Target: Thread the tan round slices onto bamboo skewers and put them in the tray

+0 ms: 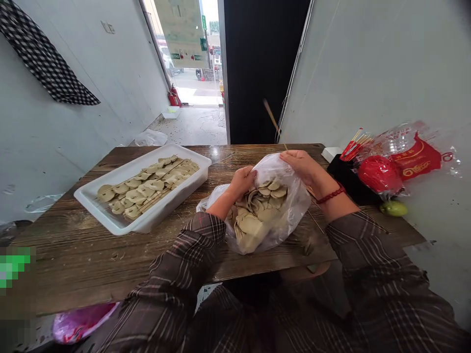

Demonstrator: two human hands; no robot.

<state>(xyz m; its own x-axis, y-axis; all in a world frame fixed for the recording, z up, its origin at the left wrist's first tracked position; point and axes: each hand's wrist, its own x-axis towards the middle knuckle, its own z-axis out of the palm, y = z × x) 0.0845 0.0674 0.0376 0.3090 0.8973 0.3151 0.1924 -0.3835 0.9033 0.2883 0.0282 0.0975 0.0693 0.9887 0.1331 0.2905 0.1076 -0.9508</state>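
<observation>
There is 1 view, from a camera on the person's head, facing forward and down. It looks over both sleeves (184, 274), which rise from the bottom edge, toward the left hand (241, 182) and right hand (303, 164) near the middle. The table (110, 260) is close below, seen at a slant from its near side. Beyond it, the view reaches along the floor (202, 120) to a doorway (198, 63), between the left wall (121, 63) and right wall (386, 73).

Daylight glaring through the doorway (195, 93), shadow beneath the table (91, 250), blurred stick (271, 116), wide-angle edge stretching, pixelation lower left
</observation>
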